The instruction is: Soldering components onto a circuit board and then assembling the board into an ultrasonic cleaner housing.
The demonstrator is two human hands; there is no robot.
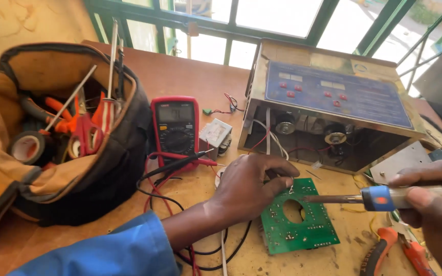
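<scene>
Under my left hand (249,186), fingers pressed down on its far edge, lies the green circuit board (295,217); my right hand (431,197) grips a blue soldering iron (379,198), tip over the board. Beyond stands an opened metal unit (333,102); a multimeter (176,128) and tool bag (52,138) crowd the left, pliers (400,250) lie near right. Bare tabletop (190,76) remains far left.

Head camera, looking down and forward over the table (190,76)

One view only, worn on the person's head: it sits close above both hands, tilts down at the table and faces the window (262,20) at its far edge, with the tool bag (52,168) at the left.
</scene>
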